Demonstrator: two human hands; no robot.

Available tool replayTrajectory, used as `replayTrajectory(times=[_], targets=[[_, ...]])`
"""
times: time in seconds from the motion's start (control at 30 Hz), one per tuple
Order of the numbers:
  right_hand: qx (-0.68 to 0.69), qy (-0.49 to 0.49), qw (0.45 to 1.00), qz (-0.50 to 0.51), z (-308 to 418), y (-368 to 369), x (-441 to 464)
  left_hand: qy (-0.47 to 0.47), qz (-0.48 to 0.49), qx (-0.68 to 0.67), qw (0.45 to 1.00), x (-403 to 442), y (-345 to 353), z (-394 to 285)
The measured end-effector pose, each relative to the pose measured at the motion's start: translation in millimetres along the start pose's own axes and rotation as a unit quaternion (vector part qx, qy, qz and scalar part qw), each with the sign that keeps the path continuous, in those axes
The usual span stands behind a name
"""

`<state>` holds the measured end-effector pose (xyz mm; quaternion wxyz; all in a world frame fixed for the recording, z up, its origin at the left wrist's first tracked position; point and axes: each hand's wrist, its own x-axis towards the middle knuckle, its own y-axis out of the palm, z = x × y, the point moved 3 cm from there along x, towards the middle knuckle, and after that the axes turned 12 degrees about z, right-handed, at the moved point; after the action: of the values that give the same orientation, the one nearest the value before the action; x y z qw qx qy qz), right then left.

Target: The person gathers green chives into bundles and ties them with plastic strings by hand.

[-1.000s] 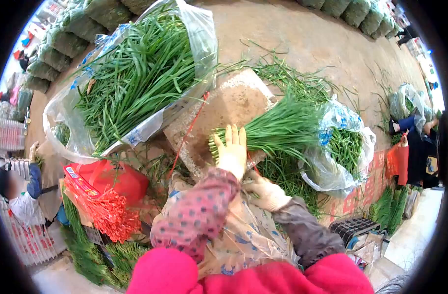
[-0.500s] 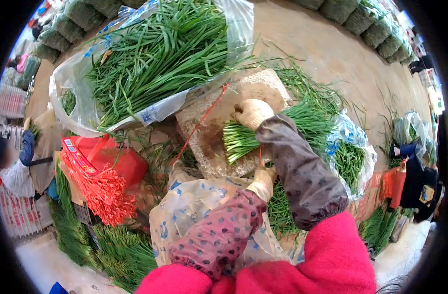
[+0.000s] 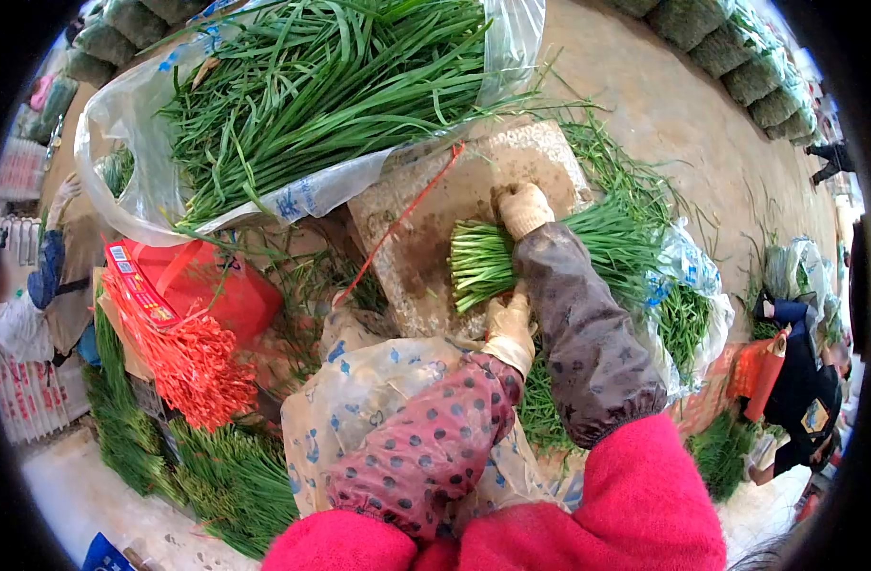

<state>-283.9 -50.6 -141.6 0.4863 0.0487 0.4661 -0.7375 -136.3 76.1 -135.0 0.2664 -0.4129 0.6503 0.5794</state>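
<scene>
A bundle of green chives (image 3: pixel 481 265) lies across a dirty stone slab (image 3: pixel 397 205), its pale cut ends to the left and its leaves to the right. My right hand (image 3: pixel 524 209), in a soiled cream glove, is closed over the far side of the bundle. At its near edge my left hand (image 3: pixel 510 325), also gloved, is closed with its fingertips against the stems. A bit of red tie (image 3: pixel 490 337) shows beside the left hand; the rest is hidden. Another red strip (image 3: pixel 404 221) stretches across the slab toward my lap.
Beyond the slab, a large plastic bag (image 3: pixel 121 124) holds loose chives (image 3: pixel 331 105). Red tie strips (image 3: pixel 202 376) hang over a red bag (image 3: pixel 250 290) at left. Stacked chives (image 3: pixel 236 476) lie lower left; another bag of chives (image 3: pixel 688 314) is right. Other people are at both sides.
My left hand has moved up against the bundle and turned its back upward; the red tie between them is now mostly hidden. My right hand still grips the bundle, shifted slightly in view.
</scene>
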Motion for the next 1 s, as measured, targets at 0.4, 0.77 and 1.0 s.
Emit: replayTrajectory(times=[0.4, 0.77, 1.0], targets=[[0.446, 0.026, 0.817, -0.365, -110, -138, -21, -0.018, -0.048, 0.044, 0.998, -11, 6, -5], [-0.447, -0.14, 0.86, 0.202, 0, -97, -99, 0.057, -0.06, 0.069, 0.994, -8, 6, -1], [-0.483, -0.137, 0.862, 0.068, -1, -60, -186, 0.2, -0.094, 0.121, 0.968, 9, -4, 8]])
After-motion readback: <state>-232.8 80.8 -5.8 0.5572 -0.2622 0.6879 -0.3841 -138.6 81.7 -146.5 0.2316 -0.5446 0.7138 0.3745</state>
